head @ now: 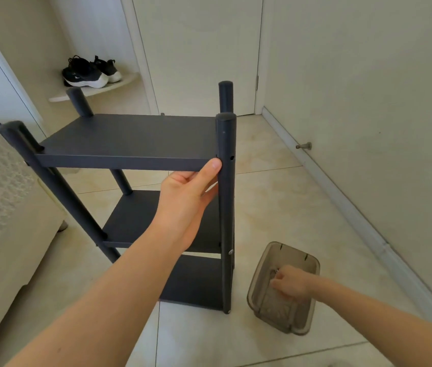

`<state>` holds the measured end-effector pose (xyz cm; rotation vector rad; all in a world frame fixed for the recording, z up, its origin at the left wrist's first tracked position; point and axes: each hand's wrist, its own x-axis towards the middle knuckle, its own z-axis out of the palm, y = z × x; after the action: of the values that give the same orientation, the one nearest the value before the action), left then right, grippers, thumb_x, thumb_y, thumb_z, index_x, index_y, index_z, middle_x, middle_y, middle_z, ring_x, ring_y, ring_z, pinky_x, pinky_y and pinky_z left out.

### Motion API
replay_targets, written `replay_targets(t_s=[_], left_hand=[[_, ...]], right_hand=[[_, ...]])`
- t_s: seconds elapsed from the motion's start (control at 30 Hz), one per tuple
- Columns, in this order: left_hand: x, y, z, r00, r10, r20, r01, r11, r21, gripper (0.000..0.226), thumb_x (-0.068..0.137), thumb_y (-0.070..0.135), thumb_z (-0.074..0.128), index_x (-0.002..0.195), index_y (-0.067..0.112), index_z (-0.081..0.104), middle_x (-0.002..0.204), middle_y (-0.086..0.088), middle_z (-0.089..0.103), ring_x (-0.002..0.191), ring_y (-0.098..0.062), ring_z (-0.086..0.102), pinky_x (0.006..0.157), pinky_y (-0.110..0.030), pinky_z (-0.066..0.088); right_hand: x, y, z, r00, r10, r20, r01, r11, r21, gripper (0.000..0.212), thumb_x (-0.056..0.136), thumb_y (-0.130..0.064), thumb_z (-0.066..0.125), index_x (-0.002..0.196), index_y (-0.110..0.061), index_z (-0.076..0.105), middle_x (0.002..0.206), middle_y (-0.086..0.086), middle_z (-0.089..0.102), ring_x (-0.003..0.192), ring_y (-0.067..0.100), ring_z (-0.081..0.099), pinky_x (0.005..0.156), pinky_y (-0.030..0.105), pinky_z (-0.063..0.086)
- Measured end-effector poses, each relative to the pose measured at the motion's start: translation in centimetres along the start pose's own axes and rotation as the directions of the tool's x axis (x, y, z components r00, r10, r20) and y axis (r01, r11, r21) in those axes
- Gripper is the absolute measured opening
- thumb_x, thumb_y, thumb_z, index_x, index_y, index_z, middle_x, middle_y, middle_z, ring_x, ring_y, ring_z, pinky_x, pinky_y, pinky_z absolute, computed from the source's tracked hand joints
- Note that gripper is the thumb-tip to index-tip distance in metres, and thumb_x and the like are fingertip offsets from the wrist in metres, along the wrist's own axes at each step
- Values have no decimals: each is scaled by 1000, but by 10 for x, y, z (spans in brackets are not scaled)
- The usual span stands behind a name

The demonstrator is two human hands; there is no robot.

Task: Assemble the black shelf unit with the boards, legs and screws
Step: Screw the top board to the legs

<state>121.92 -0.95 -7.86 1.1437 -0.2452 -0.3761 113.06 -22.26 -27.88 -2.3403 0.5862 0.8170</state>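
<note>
Black shelf unit [130, 139] stood upright on the tiled floor [276, 207], long axis vertical, boards level. Its top board [119, 161] was grasped at the front edge by the left hand [187, 200], thumb against the near right leg [226, 207]. Curled inside a translucent box [313, 258] beside the unit, the right hand [290, 284] hid whatever it held; its grip could not be told.

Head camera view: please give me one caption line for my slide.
Left hand grips the top board of the black shelf unit while the right hand reaches into a clear tray.
</note>
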Motion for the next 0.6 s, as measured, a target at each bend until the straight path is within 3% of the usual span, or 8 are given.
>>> replay_targets(t_s=[0.07, 0.17, 0.27, 0.43, 0.53, 0.6], left_hand=[[0, 0, -1, 1000, 0, 6, 0, 1000, -5, 11, 90, 20, 66, 91, 11, 72, 111, -10, 75, 110, -22, 71, 98, -35, 55], [2, 0, 0, 999, -7, 33, 7, 1000, -7, 13, 90, 21, 65, 94, 10, 72, 109, -8, 76, 110, -21, 71, 95, -32, 56], [5, 0, -1, 999, -11, 37, 11, 1000, -4, 15, 92, 20, 64, 95, 8, 71, 108, -8, 76, 110, -21, 71, 92, -31, 57], [8, 2, -1, 997, 16, 69, -17, 1000, 7, 18, 80, 27, 68, 89, 13, 72, 104, -5, 76, 110, -21, 71, 97, -34, 54], [10, 2, 2, 997, 36, 74, -35, 999, -9, 12, 85, 24, 67, 86, 14, 74, 104, -6, 76, 111, -22, 70, 101, -35, 53], [10, 2, 5, 997, 43, 69, -41, 999, -25, 16, 94, 18, 63, 84, 15, 75, 103, -5, 76, 109, -21, 71, 100, -34, 54]], right_hand=[[14, 5, 22, 1000, 16, 1, -16, 1000, 5, 41, 104, -34, 40, 69, -17, 50, 73, 3, 54, 73, 20, 52, 65, 27, 38], [33, 10, 56, 999, 38, 28, -39, 999, 8, 35, 104, -40, 41, 99, -11, 60, 98, 5, 60, 89, 20, 56, 77, 29, 44], [44, 9, 79, 999, 29, 21, -30, 999, 25, 37, 102, -41, 45, 121, -11, 56, 112, 5, 59, 97, 20, 56, 81, 28, 44], [49, 9, 96, 999, -43, 14, 44, 996, -78, 14, 98, -20, 50, 102, -13, 62, 99, 5, 61, 102, 26, 63, 75, 27, 45], [44, 7, 97, 991, -70, 117, 79, 994, -81, 26, 94, -17, 58, 116, -9, 68, 113, 9, 68, 106, 24, 64, 89, 31, 52], [42, 8, 97, 969, -78, 235, 97, 993, -70, 31, 92, -21, 64, 122, -14, 66, 117, 5, 66, 104, 22, 63, 88, 30, 54]])
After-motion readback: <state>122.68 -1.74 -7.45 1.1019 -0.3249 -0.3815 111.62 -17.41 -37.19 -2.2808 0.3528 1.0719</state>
